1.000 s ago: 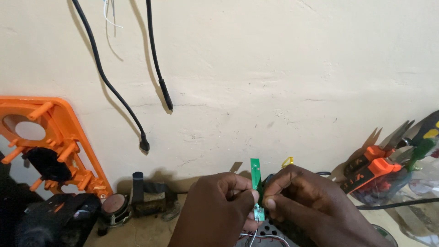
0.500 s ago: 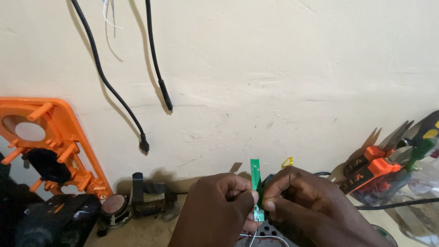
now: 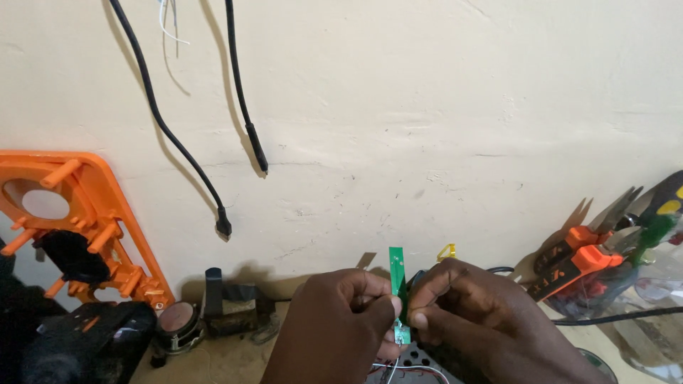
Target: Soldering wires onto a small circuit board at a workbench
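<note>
Hands meet low in the view, in front of the cream wall (image 3: 427, 107), pinching one narrow green circuit board strip (image 3: 396, 264) between them. The left hand (image 3: 334, 323) closes thumb and fingers on the strip's left edge; the right hand (image 3: 484, 320) grips its right edge, fingertips almost touching those of the left. The strip stands upright, its top end rising above both hands against the wall, its lower end showing just below the fingertips. Thin wires (image 3: 398, 371) trail beneath the hands.

Two black cables (image 3: 171, 135) hang down the wall, well above and to the left of the strip. One orange plastic frame (image 3: 92, 213) leans on the wall far to the left, with one small round speaker (image 3: 176, 320) at its foot. Orange-handled tools (image 3: 576, 259) stand in a clear container to the right of the hands. A small yellow clip (image 3: 447, 250) shows just above the right hand.
</note>
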